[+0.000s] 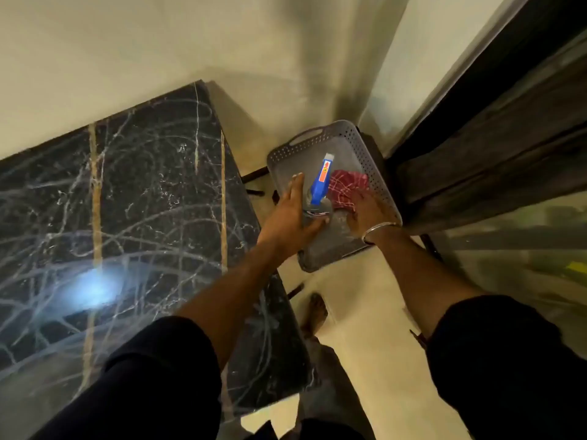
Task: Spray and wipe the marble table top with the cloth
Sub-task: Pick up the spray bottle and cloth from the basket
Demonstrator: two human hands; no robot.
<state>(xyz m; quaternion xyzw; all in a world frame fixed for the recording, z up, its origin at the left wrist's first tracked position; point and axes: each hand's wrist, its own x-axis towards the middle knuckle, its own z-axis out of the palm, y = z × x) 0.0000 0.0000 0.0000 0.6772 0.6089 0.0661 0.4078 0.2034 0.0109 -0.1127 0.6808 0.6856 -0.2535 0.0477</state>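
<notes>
The black marble table top (133, 201) with white veins and gold strips fills the left side, streaked with wipe marks. To its right a grey perforated basket (378, 173) holds a spray bottle (320, 182) with a blue head and orange label, lying down, and a red checked cloth (347, 185) beside it. My left hand (293, 214) is inside the basket, fingers straight along the bottle's left side and thumb under its clear base. My right hand (365, 214), with a metal bangle at the wrist, rests on the cloth's near edge; blur hides its grip.
The basket sits on a dark stand in the corner between a cream wall (222, 58) and a dark door frame (492, 122). A light glare (92, 290) reflects on the marble. A bare foot (316, 312) stands on the beige floor between table and basket.
</notes>
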